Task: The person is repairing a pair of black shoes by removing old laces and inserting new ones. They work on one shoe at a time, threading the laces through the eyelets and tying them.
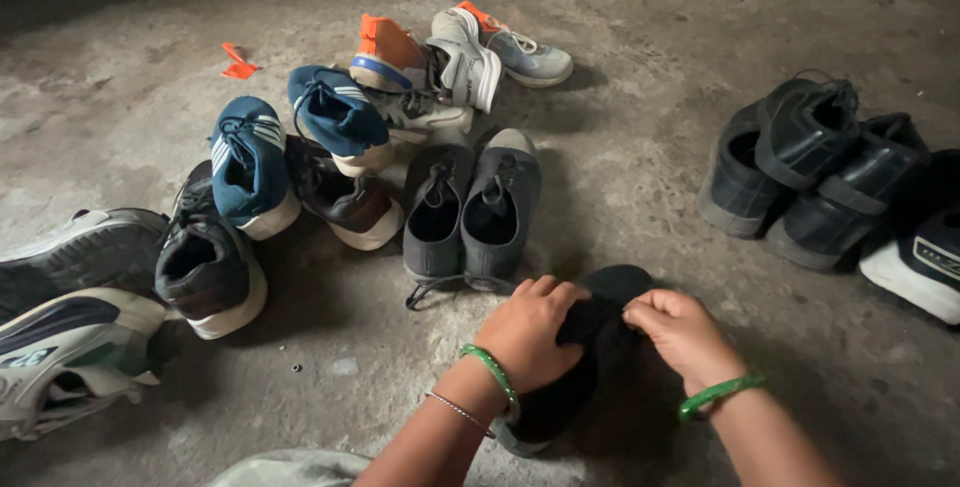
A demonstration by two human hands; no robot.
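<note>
Both hands grip a black shoe [600,347] on the floor: left hand [525,332] fingers curled over it, right hand [680,332] pinching its top. Just beyond the fingertips, loose laces [430,292] of the grey pair [470,212] could snag.

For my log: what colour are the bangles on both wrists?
Green, on the left wrist and the right wrist; the head view shows them best.

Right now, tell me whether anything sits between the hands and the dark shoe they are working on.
Nothing visible does. The left hand and right hand both already rest on the dark shoe. The grey pair lies just beyond it on the concrete floor, apart from the hands.
</note>
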